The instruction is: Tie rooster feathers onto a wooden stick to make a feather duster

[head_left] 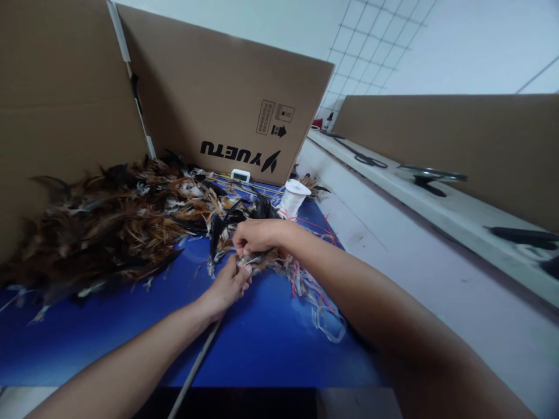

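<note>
My left hand (pixel 227 285) is closed around a thin pale stick (pixel 196 364), which runs down past the table's front edge. Brown and grey feathers (pixel 262 262) lie at the stick's upper end, against my fingers. Just above, my right hand (pixel 255 235) bends over with its fingers pinched together close to the left thumb; what they grip is hidden. A large pile of brown, black and white feathers (pixel 117 215) spreads to the left. Behind my right wrist stands a white spool (pixel 294 198), and a tangle of red and clear strings (pixel 305 279) lies under my right forearm.
Cardboard panels (pixel 227 87) stand behind and left of the blue table (pixel 262 343). A small white device with a dark screen (pixel 240 176) rests at the back. On the right, a pale ledge (pixel 437 215) carries scissors (pixel 364 158) and a round glass-like object (pixel 432 173).
</note>
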Demonstrator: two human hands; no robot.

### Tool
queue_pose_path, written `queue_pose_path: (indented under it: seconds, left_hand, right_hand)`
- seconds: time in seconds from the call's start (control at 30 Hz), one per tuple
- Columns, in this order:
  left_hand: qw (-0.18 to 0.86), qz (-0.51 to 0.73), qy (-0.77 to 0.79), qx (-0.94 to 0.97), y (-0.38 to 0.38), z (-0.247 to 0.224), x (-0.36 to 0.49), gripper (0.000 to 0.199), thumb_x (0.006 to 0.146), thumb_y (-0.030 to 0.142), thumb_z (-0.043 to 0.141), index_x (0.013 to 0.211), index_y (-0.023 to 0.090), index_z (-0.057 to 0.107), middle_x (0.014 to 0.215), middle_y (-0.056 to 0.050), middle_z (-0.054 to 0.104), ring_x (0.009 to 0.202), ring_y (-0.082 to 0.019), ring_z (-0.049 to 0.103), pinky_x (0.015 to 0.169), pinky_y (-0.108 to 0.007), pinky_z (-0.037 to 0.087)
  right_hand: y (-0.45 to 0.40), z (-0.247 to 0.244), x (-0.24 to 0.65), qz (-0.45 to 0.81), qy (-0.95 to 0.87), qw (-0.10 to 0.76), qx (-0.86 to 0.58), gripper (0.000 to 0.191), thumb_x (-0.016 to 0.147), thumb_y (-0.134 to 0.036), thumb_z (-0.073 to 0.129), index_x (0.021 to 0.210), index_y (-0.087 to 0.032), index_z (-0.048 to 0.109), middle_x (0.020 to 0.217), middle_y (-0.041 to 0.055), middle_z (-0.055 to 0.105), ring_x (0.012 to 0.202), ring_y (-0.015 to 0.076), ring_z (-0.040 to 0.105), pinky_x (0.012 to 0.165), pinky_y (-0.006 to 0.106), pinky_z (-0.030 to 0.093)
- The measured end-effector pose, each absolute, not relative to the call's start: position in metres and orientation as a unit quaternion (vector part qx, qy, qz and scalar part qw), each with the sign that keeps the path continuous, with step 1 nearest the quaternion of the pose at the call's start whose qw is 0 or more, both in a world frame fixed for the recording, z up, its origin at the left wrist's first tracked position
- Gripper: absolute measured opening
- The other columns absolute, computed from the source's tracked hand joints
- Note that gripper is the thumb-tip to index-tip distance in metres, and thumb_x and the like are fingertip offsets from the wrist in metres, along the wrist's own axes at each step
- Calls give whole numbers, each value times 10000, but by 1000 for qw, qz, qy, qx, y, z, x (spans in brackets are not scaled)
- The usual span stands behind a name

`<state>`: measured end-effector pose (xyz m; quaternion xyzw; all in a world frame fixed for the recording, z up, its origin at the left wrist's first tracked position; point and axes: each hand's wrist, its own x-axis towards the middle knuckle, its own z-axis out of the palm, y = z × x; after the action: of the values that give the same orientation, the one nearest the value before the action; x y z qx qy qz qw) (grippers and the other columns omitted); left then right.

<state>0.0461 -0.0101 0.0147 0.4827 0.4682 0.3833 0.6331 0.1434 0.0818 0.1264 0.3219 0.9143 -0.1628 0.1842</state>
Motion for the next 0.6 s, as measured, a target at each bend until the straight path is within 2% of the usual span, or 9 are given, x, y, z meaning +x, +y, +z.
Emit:
queue_pose_path:
  seconds: [0.23, 0.43, 0.6]
  left_hand:
    - [638, 388, 451, 488, -8, 10, 46, 278, 831, 395, 494, 992, 189, 398, 693, 43, 458, 523, -54, 386, 440, -147, 283]
    - [645, 366, 456, 492, -7, 11, 46, 262, 832, 420, 483, 879, 173, 412, 695, 35, 453, 527, -45, 374, 454, -148, 279]
    - [653, 368, 448, 488, -7, 11, 45, 314, 799, 468, 508, 848, 168, 428, 681, 35, 451, 510, -44, 359, 438, -154, 253]
  right_hand:
    - [78, 129, 133, -132, 911, 218, 324, 213, 658, -68, 577, 811, -125, 713, 811, 41, 696, 668, 117, 560, 542, 201, 349]
    - [72, 131, 125, -98, 902, 240, 345, 235, 652, -113, 632, 878, -118, 699, 865, 61, 694, 711, 142, 575, 527, 210, 347]
    - [71, 129, 122, -80, 900, 246, 351, 218, 644, -128, 652, 857, -116, 697, 866, 77, 691, 726, 162, 581, 541, 226, 350]
